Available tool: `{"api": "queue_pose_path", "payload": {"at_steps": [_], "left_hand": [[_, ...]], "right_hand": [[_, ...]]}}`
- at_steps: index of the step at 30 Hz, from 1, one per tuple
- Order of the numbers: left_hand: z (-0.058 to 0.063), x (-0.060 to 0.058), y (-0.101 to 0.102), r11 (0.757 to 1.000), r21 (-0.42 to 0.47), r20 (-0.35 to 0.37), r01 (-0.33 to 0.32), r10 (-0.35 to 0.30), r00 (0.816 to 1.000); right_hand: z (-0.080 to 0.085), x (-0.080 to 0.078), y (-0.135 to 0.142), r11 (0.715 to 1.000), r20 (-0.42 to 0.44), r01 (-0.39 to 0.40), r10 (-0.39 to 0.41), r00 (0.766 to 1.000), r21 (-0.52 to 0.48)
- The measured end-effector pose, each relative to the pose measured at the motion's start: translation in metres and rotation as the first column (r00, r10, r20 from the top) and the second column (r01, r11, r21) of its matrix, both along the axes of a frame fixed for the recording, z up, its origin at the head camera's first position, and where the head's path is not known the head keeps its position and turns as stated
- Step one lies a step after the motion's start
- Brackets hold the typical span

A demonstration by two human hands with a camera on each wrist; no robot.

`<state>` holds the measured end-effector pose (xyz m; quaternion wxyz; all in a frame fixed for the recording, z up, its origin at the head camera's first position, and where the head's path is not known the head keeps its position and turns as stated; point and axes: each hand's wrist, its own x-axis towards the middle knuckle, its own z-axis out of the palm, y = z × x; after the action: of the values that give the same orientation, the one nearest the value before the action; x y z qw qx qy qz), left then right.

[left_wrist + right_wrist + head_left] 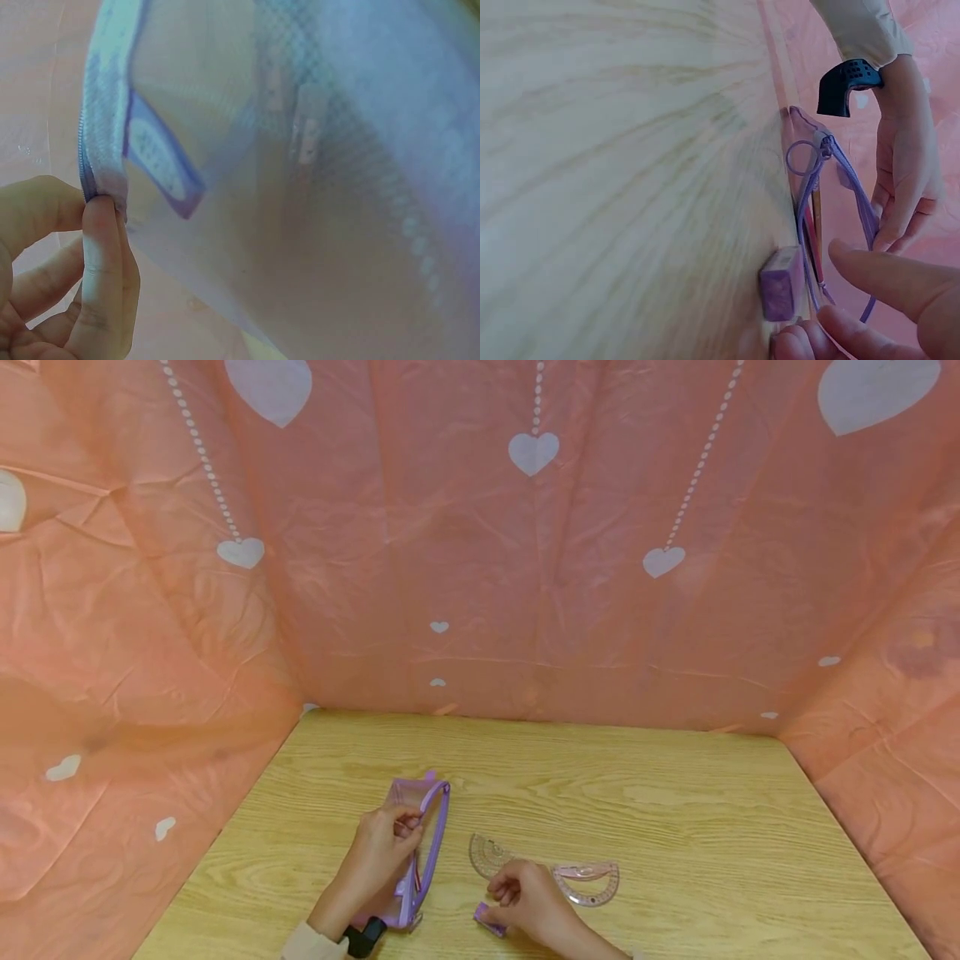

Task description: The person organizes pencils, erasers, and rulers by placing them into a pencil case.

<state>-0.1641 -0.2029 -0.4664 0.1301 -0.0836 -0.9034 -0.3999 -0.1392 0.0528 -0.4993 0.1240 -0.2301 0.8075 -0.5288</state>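
My left hand (388,843) pinches the zipped edge of a see-through purple pencil case (397,793) between thumb and fingers. The case lies on its side with its mouth gaping toward the right. In the left wrist view, a purple tab (161,157) hangs by the zipper (109,90). Slim red and brown sticks, pencil-like, show inside the case in the right wrist view. A purple eraser (780,285) stands on the table just beyond my right hand (528,897). Its thumb and fingers are spread apart around the eraser, with a gap between them.
A clear protractor (486,853) lies behind the right hand, partly hidden by it. Just right of that is a pinkish protractor (588,893). A wood-grain table (675,802) bears everything, with a pink heart-patterned cloth (465,568) along its back and sides.
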Motion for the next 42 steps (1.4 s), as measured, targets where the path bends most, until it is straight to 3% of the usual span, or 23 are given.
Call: {"api": "queue_pose_path", "payload": {"at_steps": [16, 31, 42], "left_hand": [[0.004, -0.002, 0.002, 1.000, 0.009, -0.018, 0.013, -0.013, 1.000], [0.002, -0.001, 0.002, 1.000, 0.016, 0.008, 0.016, -0.016, 1.000], [0.000, 0.000, 0.001, 1.000, 0.016, 0.018, 0.000, 0.000, 1.000]], "right_hand": [[-0.008, 0.007, 0.005, 0.998, 0.025, 0.031, -0.029, 0.999, -0.052], [-0.021, 0.009, 0.009, 0.996, -0.064, -0.026, 0.021, 0.998, -0.083], [-0.016, 0.011, 0.007, 0.999, -0.115, -0.036, 0.031, 0.993, -0.038]]}}
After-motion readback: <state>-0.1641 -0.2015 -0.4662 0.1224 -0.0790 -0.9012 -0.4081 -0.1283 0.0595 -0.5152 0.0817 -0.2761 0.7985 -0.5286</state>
